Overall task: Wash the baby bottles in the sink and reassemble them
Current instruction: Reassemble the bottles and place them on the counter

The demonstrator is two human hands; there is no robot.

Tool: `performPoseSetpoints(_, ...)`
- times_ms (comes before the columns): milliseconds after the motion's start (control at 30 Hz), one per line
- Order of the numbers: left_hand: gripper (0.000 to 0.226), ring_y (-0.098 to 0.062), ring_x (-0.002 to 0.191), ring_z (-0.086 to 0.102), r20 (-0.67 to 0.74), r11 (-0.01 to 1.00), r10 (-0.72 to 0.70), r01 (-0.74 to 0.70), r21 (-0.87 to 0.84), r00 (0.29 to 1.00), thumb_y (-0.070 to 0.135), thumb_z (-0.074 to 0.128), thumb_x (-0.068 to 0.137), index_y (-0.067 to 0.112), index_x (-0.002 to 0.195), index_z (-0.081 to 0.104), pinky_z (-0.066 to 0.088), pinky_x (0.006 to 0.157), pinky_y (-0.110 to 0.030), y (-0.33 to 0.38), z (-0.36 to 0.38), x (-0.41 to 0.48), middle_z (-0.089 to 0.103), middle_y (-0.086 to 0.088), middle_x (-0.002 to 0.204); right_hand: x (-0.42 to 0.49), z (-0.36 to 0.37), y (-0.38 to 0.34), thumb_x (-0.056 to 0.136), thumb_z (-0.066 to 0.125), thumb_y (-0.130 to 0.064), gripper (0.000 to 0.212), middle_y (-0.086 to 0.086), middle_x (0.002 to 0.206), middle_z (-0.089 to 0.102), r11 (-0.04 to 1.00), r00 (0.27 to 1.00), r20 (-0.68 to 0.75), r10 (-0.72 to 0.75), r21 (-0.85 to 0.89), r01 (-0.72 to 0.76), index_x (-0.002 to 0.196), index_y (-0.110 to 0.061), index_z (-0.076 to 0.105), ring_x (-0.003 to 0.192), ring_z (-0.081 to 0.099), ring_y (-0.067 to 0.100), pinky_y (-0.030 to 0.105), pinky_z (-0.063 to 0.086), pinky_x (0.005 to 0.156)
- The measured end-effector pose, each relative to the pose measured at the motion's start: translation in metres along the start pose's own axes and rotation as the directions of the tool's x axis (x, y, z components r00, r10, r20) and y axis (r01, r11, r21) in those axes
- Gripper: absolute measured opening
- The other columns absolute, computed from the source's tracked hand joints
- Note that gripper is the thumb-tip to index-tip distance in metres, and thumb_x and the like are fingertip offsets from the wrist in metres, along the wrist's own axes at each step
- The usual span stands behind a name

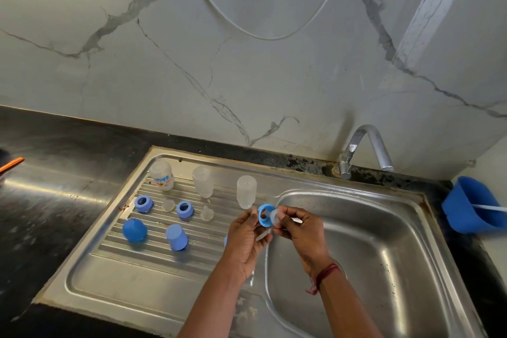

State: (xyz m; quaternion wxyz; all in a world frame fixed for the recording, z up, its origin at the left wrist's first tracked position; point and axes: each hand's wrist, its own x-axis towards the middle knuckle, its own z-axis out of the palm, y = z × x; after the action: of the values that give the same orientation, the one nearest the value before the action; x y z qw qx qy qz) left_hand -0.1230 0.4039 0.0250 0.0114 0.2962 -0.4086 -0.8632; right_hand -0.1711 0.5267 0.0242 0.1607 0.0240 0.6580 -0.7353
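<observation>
Reassembling, nipple-to-collar step | left hand point(247, 233) fingers pinch blue collar ring point(265, 215); right hand point(299, 230) fingers grip clear nipple point(275, 217), touching ring, above sink point(384, 255) edge | next likely needs: seat nipple squarely through ring, then thread onto nearest bottle point(246, 191).

Wearing a dark red thread point(327, 271) wound around the wrist of the right hand point(297, 228), loose ends dangling; showing both forearms point(219, 299) bare.
</observation>
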Motion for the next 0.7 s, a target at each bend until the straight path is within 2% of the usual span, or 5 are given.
performPoseSetpoints(133,0.022,-0.022,0.090,0.067,-0.013,1.000,-0.011,0.011,0.001,1.000,0.020,0.055,0.100,0.009,0.111,0.070,0.052,0.074,-0.033,-0.0032,-0.0008,0.0032,0.073,-0.017,0.106,0.0029,0.0027,0.0000,0.088,0.070,-0.006,0.012,0.005,0.094,0.075,0.983,0.998,-0.019,-0.064,-0.172,0.060,0.097,-0.013,0.076,0.083,0.074,0.020,0.034,0.062,0.070)
performPoseSetpoints(333,0.022,-0.023,0.089,0.068,0.027,0.999,-0.023,0.024,-0.041,0.999,0.016,0.055,0.099,0.007,0.112,0.070,0.053,0.082,-0.037,-0.0048,0.0004,0.0025,0.072,-0.019,0.107,0.0052,0.0079,0.0006,0.085,0.072,-0.003,0.015,-0.001,0.086,0.075,0.919,0.986,-0.033,-0.162,-0.369,0.139,0.090,-0.016,0.076,0.076,0.072,0.016,0.029,0.061,0.065)
performPoseSetpoints(500,0.021,-0.023,0.084,0.065,0.030,0.997,-0.068,0.069,-0.043,0.997,0.018,0.054,0.101,0.006,0.110,0.069,0.056,0.072,-0.034,-0.0085,-0.0027,0.0019,0.070,-0.020,0.103,0.0076,0.0081,0.0053,0.080,0.078,-0.005,0.015,-0.006,0.082,0.074,0.862,0.974,-0.053,-0.222,-0.477,0.171,0.085,-0.019,0.077,0.077,0.070,0.011,0.033,0.061,0.070)
performPoseSetpoints(633,0.028,-0.029,0.097,0.066,0.049,0.993,-0.111,0.112,-0.029,0.993,0.025,0.062,0.095,0.004,0.114,0.068,0.055,0.087,-0.041,-0.0106,-0.0031,0.0010,0.070,-0.023,0.108,0.0067,0.0047,0.0044,0.077,0.080,-0.009,0.014,-0.009,0.085,0.068,0.794,0.952,-0.066,-0.300,-0.571,0.211,0.081,-0.023,0.077,0.078,0.064,0.007,0.022,0.055,0.071)
performPoseSetpoints(700,0.031,-0.031,0.103,0.067,0.072,0.994,-0.112,0.111,0.015,0.991,0.022,0.068,0.091,0.004,0.116,0.066,0.054,0.092,-0.043,-0.0107,-0.0034,0.0012,0.071,-0.022,0.111,0.0075,0.0034,0.0045,0.077,0.081,-0.012,0.012,-0.007,0.086,0.067,0.772,0.949,-0.062,-0.310,-0.600,0.213,0.082,-0.022,0.077,0.078,0.063,0.004,0.020,0.053,0.070)
